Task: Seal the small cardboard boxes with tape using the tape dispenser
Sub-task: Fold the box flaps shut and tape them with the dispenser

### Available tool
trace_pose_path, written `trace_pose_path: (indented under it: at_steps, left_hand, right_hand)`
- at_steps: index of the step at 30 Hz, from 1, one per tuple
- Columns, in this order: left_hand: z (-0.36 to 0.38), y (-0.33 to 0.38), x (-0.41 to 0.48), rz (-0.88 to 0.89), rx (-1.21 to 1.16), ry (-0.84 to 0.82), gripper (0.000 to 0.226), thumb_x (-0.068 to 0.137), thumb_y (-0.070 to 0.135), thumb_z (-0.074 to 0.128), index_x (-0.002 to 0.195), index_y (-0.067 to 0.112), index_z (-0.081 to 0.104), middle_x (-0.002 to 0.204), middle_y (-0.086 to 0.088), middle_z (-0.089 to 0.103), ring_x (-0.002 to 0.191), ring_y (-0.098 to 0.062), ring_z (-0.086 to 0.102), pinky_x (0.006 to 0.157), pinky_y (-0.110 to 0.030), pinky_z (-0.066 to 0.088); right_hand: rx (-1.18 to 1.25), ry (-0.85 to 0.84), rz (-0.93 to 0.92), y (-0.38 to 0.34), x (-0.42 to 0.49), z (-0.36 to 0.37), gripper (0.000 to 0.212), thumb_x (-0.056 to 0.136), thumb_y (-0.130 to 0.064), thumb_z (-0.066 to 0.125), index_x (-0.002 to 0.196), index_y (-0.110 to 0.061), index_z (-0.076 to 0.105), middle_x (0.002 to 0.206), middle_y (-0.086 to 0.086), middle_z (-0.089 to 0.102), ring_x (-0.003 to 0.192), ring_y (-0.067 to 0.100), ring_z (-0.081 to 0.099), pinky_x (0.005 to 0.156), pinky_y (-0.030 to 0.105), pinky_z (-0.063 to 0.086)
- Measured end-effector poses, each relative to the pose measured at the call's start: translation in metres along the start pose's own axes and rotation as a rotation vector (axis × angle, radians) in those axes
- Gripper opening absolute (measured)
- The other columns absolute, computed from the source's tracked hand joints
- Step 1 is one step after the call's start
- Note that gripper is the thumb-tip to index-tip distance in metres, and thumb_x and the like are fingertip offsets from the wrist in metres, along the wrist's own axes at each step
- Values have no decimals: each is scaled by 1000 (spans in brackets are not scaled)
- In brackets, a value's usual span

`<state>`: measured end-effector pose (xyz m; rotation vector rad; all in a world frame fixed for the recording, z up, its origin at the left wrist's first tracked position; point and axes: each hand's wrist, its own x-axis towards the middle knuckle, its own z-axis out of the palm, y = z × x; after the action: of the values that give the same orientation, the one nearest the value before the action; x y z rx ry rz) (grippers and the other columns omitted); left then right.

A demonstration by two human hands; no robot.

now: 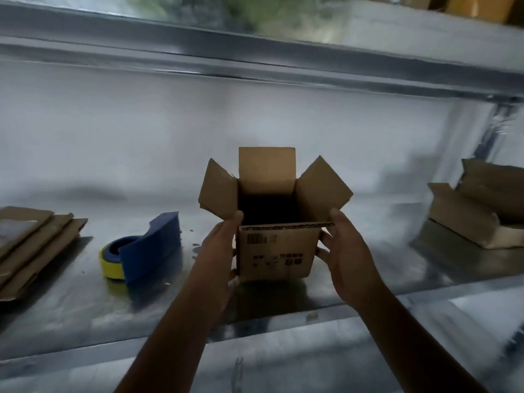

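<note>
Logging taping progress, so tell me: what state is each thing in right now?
Box: upright, flaps open, untaped, held by both hands.
Dispenser: lying on the shelf, untouched, tape loaded.
Left hand: grips the box's left side.
Right hand: grips the box's right side.
Flat cardboard, left: folded flat, stacked.
Cardboard pile, right: partly collapsed, untaped.

A shiny metal shelf [85, 313] lies under a grey beam [255, 61], yellow cartons [482, 5] above.

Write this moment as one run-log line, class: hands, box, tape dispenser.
small cardboard box: top flaps open | left hand: grips it | right hand: grips it | tape dispenser: untouched, to the left
</note>
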<state>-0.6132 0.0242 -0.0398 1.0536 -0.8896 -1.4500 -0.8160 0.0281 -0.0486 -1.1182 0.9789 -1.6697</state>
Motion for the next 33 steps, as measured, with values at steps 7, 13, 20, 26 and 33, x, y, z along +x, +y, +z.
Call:
trace_pose_path:
  at_steps: [7, 13, 20, 26, 33]
  left_hand:
    - [101, -25, -18, -74, 26, -88, 43, 100, 53, 55, 131, 23, 61, 127, -1, 66, 123, -30, 58, 86, -47, 54]
    - [208, -61, -36, -110, 9, -99, 33, 100, 51, 55, 113, 24, 69, 110, 0, 72, 104, -27, 67, 63, -40, 56]
    - [324, -99, -51, -33, 16, -145, 35, 108, 45, 41, 94, 24, 66, 62, 12, 73, 65, -14, 72, 68, -41, 54]
    - [389, -112, -28, -32, 32, -95, 34, 108, 44, 39, 96, 24, 62, 75, 5, 73, 77, -16, 62, 70, -40, 53]
    - [437, -122, 33, -36, 64, -71, 35, 107, 46, 41, 125, 21, 57, 97, 3, 65, 84, -16, 60, 78, -42, 51]
  right_hand:
    - [-161, 120, -38, -42, -17, -87, 37, 107, -41, 37, 127, -25, 64, 121, -5, 71, 118, 15, 65, 102, 41, 51]
    - [-293, 74, -53, -70, -25, -197, 37, 107, -45, 37, 128, -31, 65, 123, -13, 70, 119, 6, 62, 106, 38, 45]
    - [-435, -4, -211, -94, -14, -305, 18, 107, -22, 49, 113, -15, 63, 104, 2, 71, 105, 23, 68, 91, 42, 59]
    - [-498, -16, -223, -88, 24, -374, 27, 104, -27, 52, 114, -4, 60, 108, 16, 69, 104, 28, 70, 89, 43, 59]
    - [-688, 91, -347, -74, 63, -409, 33, 99, -43, 51, 124, -23, 59, 113, -12, 66, 107, 2, 63, 87, 21, 53]
